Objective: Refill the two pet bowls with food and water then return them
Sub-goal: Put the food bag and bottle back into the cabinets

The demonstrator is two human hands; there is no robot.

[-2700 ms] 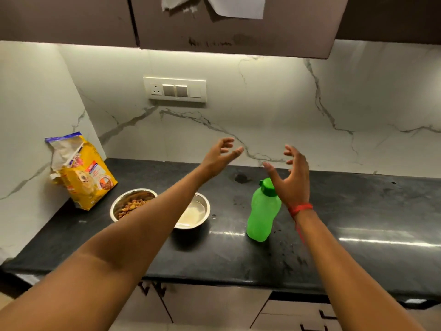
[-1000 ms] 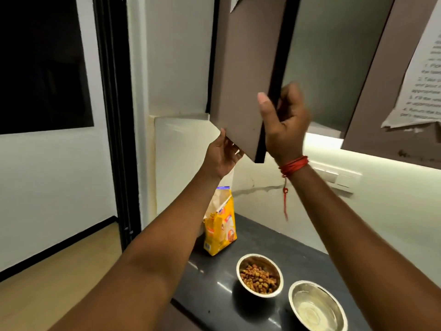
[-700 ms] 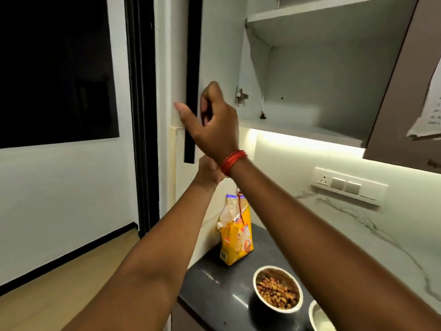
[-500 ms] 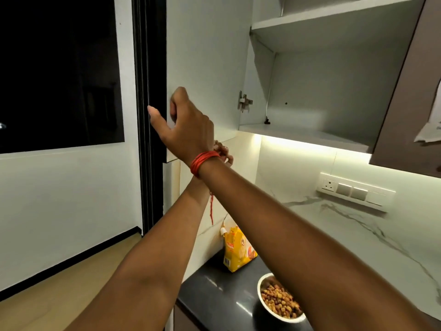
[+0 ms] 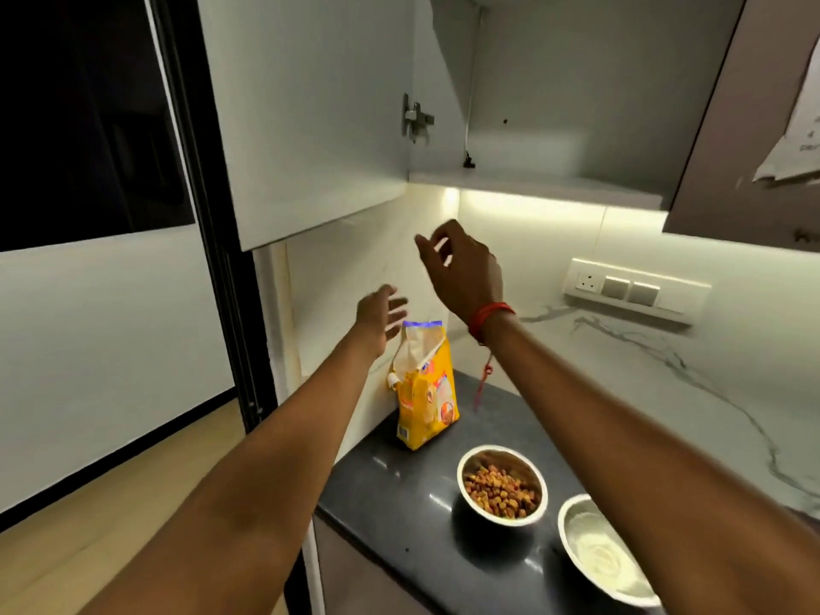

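Observation:
Two steel pet bowls stand on the dark countertop point(image 5: 399, 517). The food bowl point(image 5: 502, 485) holds brown kibble. To its right the water bowl point(image 5: 599, 557) holds water and is partly hidden by my right forearm. A yellow pet food bag point(image 5: 426, 392), torn at the top, leans in the corner. My left hand point(image 5: 380, 319) hovers just above and left of the bag's top, fingers spread, holding nothing. My right hand point(image 5: 461, 268) is higher in the air, fingers loosely curled and empty, a red thread at its wrist.
The upper cabinet door point(image 5: 306, 113) is swung fully open to the left; the cabinet shelf point(image 5: 532, 188) looks bare. A switch plate point(image 5: 630, 290) is on the marble wall. A paper point(image 5: 794, 122) hangs on the neighbouring cabinet door. A dark door frame point(image 5: 208, 259) stands to the left.
Both hands pulled the cabinet door open to the left, then let go of it. They have now dropped down toward the food bag and are empty.

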